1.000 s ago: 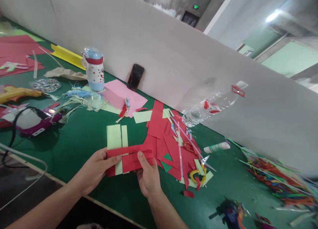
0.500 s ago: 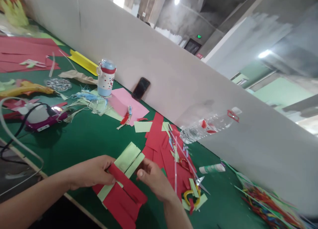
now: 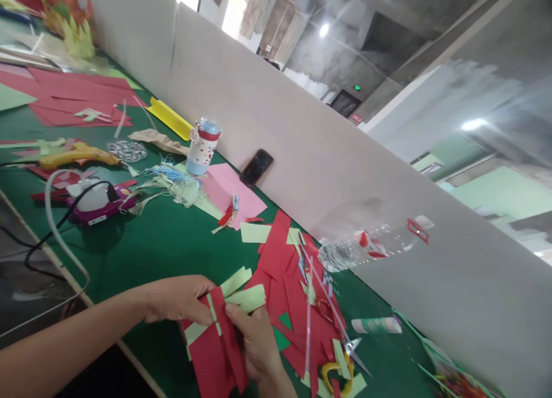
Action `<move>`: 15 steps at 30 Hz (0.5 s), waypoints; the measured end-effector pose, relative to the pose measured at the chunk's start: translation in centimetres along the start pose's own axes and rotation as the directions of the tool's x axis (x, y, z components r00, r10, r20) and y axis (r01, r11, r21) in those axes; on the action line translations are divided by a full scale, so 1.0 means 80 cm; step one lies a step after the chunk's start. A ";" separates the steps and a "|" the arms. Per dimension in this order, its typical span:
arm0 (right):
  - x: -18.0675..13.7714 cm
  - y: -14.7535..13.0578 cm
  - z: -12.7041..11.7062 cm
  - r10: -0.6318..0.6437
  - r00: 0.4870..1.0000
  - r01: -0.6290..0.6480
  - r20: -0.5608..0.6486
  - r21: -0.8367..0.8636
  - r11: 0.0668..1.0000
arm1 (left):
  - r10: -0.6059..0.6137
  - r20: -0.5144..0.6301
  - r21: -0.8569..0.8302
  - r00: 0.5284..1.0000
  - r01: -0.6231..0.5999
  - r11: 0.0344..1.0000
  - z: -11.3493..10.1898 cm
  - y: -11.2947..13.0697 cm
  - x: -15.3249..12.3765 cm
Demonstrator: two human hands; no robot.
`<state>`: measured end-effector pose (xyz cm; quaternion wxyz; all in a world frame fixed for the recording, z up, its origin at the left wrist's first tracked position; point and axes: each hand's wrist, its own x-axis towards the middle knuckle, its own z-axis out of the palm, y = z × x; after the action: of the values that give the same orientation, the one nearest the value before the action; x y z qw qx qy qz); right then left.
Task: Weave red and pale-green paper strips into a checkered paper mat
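rotated since half a second ago: woven paper (image 3: pixel 213 358), lower left of the clear bottle (image 3: pixel 375 245), pinched tight by left hand (image 3: pixel 179 299) and right hand (image 3: pixel 255 343). inside that bottle, a little water (image 3: pixel 338 257).

Paper strips (image 3: pixel 213 358): left hand (image 3: pixel 179 299), right hand (image 3: pixel 255 343)

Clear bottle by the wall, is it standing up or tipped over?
Tipped over. The clear bottle rests on its side, slanted against the white wall, while the spotted flask nearby stands upright.
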<state>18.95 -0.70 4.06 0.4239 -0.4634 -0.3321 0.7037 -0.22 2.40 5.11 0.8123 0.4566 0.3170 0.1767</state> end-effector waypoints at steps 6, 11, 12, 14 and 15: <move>0.008 0.002 0.002 -0.056 0.991 0.070 -0.126 0.117 0.991 | 0.082 -0.117 -0.173 0.990 -0.102 0.980 -0.010 -0.015 -0.008; 0.013 0.006 0.007 -0.080 0.986 0.104 -0.149 0.160 0.982 | 0.142 -0.201 -0.184 0.969 -0.179 0.966 -0.005 -0.024 -0.007; 0.013 0.006 0.008 -0.082 0.986 0.106 -0.146 0.163 0.981 | 0.145 -0.210 -0.179 0.967 -0.184 0.967 -0.005 -0.024 -0.006; 0.014 0.006 0.011 -0.096 0.983 0.121 -0.159 0.154 0.981 | 0.147 -0.220 -0.170 0.964 -0.186 0.968 -0.006 -0.023 -0.004; 0.014 0.006 0.012 -0.108 0.980 0.132 -0.167 0.146 0.980 | 0.146 -0.223 -0.164 0.964 -0.185 0.969 -0.008 -0.022 -0.004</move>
<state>17.66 0.05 3.52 0.5257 -0.4623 -0.2687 0.6616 -0.90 1.67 3.46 0.7951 0.3838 0.3438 0.3197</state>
